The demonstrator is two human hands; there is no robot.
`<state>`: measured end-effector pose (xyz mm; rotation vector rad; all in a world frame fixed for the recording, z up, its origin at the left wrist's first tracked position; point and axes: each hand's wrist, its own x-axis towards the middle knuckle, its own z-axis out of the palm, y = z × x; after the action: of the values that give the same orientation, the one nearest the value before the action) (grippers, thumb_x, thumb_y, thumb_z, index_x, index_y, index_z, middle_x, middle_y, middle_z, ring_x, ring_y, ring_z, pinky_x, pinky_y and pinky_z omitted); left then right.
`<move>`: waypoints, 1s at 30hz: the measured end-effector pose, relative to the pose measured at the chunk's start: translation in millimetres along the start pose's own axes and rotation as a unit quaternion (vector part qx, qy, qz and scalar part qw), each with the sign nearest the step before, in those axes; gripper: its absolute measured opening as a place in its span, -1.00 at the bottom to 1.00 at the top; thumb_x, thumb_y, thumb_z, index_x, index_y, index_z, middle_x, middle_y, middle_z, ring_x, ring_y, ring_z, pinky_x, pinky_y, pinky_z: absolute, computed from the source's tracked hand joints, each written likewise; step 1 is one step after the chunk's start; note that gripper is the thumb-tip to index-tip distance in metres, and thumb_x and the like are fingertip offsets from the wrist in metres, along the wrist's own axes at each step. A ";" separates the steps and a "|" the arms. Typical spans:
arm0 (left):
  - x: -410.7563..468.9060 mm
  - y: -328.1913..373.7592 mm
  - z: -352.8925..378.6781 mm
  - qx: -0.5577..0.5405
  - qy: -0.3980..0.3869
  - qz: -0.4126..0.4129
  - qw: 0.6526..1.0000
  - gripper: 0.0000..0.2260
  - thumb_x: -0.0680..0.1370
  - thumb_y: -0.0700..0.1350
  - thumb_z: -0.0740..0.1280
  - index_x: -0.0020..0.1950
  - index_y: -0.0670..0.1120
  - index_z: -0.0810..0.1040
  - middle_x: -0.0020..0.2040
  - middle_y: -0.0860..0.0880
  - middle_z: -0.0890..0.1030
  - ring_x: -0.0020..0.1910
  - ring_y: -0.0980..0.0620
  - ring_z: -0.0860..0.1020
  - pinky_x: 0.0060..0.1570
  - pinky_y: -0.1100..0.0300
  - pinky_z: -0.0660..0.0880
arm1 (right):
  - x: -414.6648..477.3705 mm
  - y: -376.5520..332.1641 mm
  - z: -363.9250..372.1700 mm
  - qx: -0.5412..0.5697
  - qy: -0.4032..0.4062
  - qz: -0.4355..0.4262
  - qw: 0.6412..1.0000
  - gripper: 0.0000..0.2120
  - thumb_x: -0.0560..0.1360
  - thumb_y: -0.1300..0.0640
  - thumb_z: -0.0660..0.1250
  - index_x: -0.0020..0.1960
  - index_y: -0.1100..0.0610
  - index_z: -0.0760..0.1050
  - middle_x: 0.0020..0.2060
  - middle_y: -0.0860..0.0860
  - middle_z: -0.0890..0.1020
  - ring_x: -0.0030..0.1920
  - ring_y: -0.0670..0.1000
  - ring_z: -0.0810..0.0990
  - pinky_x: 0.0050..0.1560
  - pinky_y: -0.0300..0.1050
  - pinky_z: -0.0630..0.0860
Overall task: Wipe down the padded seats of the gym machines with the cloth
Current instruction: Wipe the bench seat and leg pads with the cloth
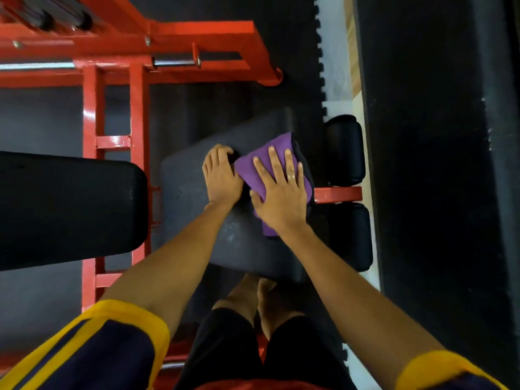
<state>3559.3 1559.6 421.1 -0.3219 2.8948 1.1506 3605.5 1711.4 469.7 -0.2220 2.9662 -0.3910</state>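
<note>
The purple cloth (246, 171) lies at the three o'clock edge of the seat (185, 198). It looks soft, light and apt to bunch, so a flat palm suits it. The right hand (281, 198) presses it, fingers spread. The left hand (222, 178), at the cloth's nine o'clock, has its fingers curled — whether it grips anything, I cannot tell.

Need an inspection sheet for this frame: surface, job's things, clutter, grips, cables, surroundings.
Surface: grey padded seat, dusty, with pale smudges.
Job's things: purple cloth, folded, lying flat on the seat.
Clutter: nothing seen.
Grips: right hand flat on the cloth, fingers straight; left hand rests on the seat beside the cloth, fingertips bent; cannot tell whether it pinches the cloth's edge.
Cables: nothing seen.
Surroundings: red frame; black back pad at image left; black roller pads at image right; dark floor mats.
</note>
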 end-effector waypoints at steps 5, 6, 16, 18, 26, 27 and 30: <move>-1.1 -0.5 11.9 -0.037 0.016 -0.015 0.999 -0.64 0.49 -0.14 0.18 0.25 -0.22 0.46 0.50 -0.19 0.38 0.54 -0.20 0.26 0.58 -0.12 0.04 | 22.5 10.3 -3.1 -0.040 -0.052 -0.025 0.998 -0.36 0.63 -0.15 0.23 0.65 -0.06 0.12 0.66 0.08 0.02 0.64 0.26 -0.11 0.59 0.34 0.00; -1.8 -1.7 13.6 -0.029 0.020 -0.011 0.999 -0.61 0.49 -0.16 0.17 0.30 -0.22 0.45 0.52 -0.19 0.36 0.56 -0.18 0.24 0.60 -0.09 0.00 | 42.0 8.4 -5.9 -0.055 -0.066 -0.030 0.996 -0.37 0.64 -0.15 0.21 0.65 -0.07 0.13 0.66 0.08 0.02 0.64 0.27 -0.11 0.59 0.34 -0.03; 1.4 -5.0 20.5 0.090 0.010 -0.069 0.994 -0.37 0.51 0.00 0.09 0.58 -0.16 0.28 0.64 -0.12 0.16 0.64 -0.06 0.02 0.59 -0.19 -0.11 | 187.9 -31.0 -18.7 -0.168 -0.200 -0.071 0.963 -0.45 0.65 -0.28 0.08 0.55 -0.05 0.30 0.48 0.12 0.43 0.49 0.27 0.32 0.51 0.31 0.13; 0.9 -5.8 21.5 0.088 0.018 -0.066 0.994 -0.36 0.49 -0.01 0.11 0.57 -0.16 0.29 0.64 -0.12 0.18 0.64 -0.06 0.05 0.58 -0.20 -0.08 | 182.9 -11.8 -26.4 -0.179 -0.177 -0.120 0.960 -0.39 0.60 -0.36 0.08 0.52 -0.05 0.32 0.39 0.10 0.50 0.37 0.24 0.45 0.38 0.22 0.29; 1.1 -4.1 21.1 0.074 0.033 -0.079 0.994 -0.38 0.50 -0.08 0.10 0.59 -0.12 0.28 0.65 -0.11 0.15 0.65 -0.04 0.02 0.59 -0.21 -0.12 | 176.6 17.3 -39.5 -0.220 -0.190 -0.138 0.947 -0.30 0.59 -0.42 -0.06 0.59 -0.06 0.22 0.47 0.11 0.42 0.44 0.30 0.37 0.40 0.34 0.27; 0.2 -4.1 21.2 0.072 0.036 -0.081 0.993 -0.38 0.49 -0.09 0.09 0.59 -0.13 0.28 0.65 -0.13 0.14 0.65 -0.06 0.02 0.59 -0.20 -0.13 | 180.8 5.5 -32.3 -0.219 -0.195 -0.145 0.945 -0.32 0.60 -0.40 -0.05 0.57 -0.05 0.26 0.44 0.11 0.46 0.41 0.30 0.41 0.37 0.32 0.29; -3.7 -4.2 23.6 0.078 0.067 -0.119 0.988 -0.37 0.50 -0.11 0.08 0.59 -0.16 0.27 0.63 -0.22 0.13 0.64 -0.15 0.03 0.60 -0.18 -0.08 | 197.5 -38.7 -9.0 -0.202 -0.222 -0.186 0.936 -0.38 0.62 -0.37 -0.01 0.48 -0.01 0.36 0.33 0.12 0.55 0.28 0.29 0.52 0.24 0.21 0.36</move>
<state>3562.2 1573.4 401.3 -0.7431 2.9312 0.8922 3415.6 1644.3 464.8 -0.8078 2.5094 0.2205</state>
